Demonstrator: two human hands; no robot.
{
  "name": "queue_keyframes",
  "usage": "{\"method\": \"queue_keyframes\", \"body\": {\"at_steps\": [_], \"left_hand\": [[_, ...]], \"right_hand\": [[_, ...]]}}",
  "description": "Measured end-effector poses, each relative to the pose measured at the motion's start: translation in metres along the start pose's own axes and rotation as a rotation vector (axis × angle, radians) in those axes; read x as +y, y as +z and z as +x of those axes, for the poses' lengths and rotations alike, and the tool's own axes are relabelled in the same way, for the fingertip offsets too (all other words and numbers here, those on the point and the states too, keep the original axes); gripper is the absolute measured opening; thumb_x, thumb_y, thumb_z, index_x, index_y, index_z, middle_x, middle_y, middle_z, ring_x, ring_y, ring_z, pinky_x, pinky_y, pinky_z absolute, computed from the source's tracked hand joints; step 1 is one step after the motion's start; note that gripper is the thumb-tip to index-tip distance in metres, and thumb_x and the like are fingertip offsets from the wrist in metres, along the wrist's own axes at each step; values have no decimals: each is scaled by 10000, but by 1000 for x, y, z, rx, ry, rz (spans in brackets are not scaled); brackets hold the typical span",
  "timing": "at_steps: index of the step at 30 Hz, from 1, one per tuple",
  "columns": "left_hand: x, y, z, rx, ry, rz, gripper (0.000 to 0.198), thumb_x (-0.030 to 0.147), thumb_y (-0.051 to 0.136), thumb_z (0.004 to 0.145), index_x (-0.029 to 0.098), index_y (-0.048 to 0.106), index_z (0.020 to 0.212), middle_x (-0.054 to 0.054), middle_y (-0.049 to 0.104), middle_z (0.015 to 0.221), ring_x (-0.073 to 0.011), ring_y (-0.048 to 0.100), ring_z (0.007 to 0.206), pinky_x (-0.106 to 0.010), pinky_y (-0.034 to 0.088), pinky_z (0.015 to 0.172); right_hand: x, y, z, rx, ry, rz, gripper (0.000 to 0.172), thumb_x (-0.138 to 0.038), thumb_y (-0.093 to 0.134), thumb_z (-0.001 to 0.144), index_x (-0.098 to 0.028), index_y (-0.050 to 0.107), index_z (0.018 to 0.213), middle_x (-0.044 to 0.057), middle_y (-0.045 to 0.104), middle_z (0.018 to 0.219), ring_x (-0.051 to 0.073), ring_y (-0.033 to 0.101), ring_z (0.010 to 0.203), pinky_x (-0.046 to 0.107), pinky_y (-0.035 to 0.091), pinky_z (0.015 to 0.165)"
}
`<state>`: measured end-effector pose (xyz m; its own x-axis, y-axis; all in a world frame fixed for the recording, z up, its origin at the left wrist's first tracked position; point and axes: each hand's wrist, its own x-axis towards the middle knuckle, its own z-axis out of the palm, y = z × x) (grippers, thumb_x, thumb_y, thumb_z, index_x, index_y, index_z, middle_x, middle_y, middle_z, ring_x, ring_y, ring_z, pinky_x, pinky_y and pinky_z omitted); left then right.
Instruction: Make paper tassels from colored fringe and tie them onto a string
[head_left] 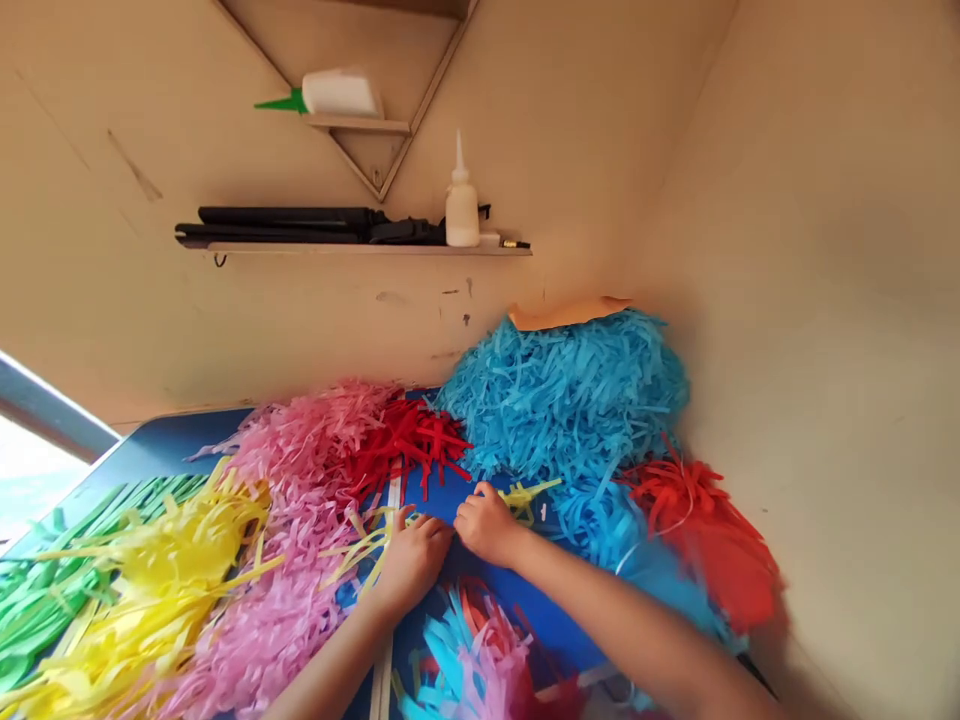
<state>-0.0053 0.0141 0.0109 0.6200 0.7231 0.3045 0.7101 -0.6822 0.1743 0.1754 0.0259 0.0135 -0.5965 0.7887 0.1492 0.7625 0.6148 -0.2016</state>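
Observation:
In the middle of the blue table [420, 620], my left hand [416, 560] and my right hand [487, 525] meet almost knuckle to knuckle. Both have their fingers curled in a pinch. Yellow fringed paper strips [529, 497] stick out past my right hand, and more yellow strands spread to the left of my left hand. The part between my fingers is hidden. Just below my hands lies a mixed bunch of light-blue, pink and red paper fringe [491, 650].
Heaps of green [52, 600], yellow [172, 550], pink [300, 450], red [409, 440] and blue paper fringe [562, 390] surround my hands. Red fringe [712, 530] lies by the right wall. A shelf [360, 249] above holds a glue bottle [462, 210] and a black folded tripod-like item [292, 222].

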Motion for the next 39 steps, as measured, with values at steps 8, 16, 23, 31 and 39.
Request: {"method": "queue_keyframes", "body": {"at_steps": [8, 16, 23, 31, 39], "left_hand": [[10, -81, -8, 391, 219, 9, 228, 173, 491, 963, 291, 672, 1036, 14, 777, 933, -155, 704, 803, -459, 313, 1077], [42, -105, -5, 606, 60, -202, 116, 245, 572, 937, 244, 668, 873, 17, 761, 808, -141, 708, 718, -392, 505, 947], [56, -93, -15, 659, -179, -403, 154, 244, 573, 920, 235, 726, 928, -34, 713, 861, -153, 693, 774, -265, 579, 722], [53, -87, -20, 595, -189, -526, 141, 243, 642, 875, 244, 761, 951, -41, 711, 872, -159, 680, 794, -275, 560, 775], [24, -118, -60, 637, -766, -1057, 290, 492, 652, 832, 222, 650, 935, 8, 659, 721, -165, 625, 652, -250, 530, 586]], "right_hand": [[-38, -74, -12, 58, 204, 686, 295, -429, 564, 930, -202, 753, 925, 26, 751, 908, 177, 672, 830, 284, 457, 749], [-54, -93, -17, 98, 272, 1710, 337, -455, 879, 598, -162, 717, 636, -15, 644, 674, 112, 534, 655, 252, 408, 677], [-75, -74, -14, 288, 511, 1896, 398, -381, 927, 525, -183, 639, 715, -76, 561, 509, 61, 438, 406, 187, 277, 420], [-91, -67, -5, 411, 454, 1874, 341, -400, 874, 621, -191, 623, 719, -58, 582, 533, 71, 479, 463, 179, 364, 470], [30, -50, -15, 183, 748, 389, 215, -166, 507, 938, -166, 715, 988, 115, 702, 1056, 229, 658, 965, 315, 486, 829]]}}
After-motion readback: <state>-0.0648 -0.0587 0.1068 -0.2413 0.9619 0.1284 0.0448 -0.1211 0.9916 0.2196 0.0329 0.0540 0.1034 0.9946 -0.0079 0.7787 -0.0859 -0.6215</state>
